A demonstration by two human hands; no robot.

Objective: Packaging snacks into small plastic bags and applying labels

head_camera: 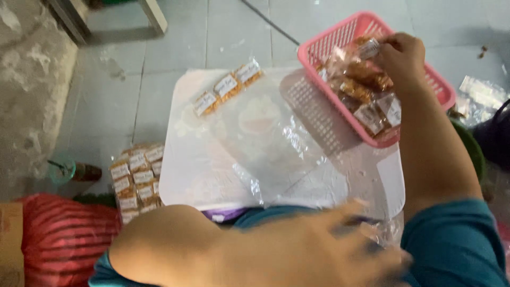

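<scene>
While your right hand (401, 56) reaches into the pink basket (340, 34), its fingers are pinched shut on a small clear snack packet (369, 49) with a white label, held at the top of the pile. That basket sits tilted at the far right corner of the white bench (191, 175), with more packets of brown snacks (366, 90) heaped inside it. Your left hand (340, 250) is low in the view, close to you at the near edge of the bench, and blurred; it lies over a large clear plastic bag (265, 143) spread flat across the bench, but you cannot tell whether the fingers are open or gripping the plastic. At the far edge of the bench, a row of three labelled packets (227, 87) lies side by side, well apart from both hands. On the tiled floor (175, 37) to the left of the bench stands a bundle of packets (137, 180), stacked in rows, and a red sack (64, 239) lies beside it, nearer to you.
</scene>
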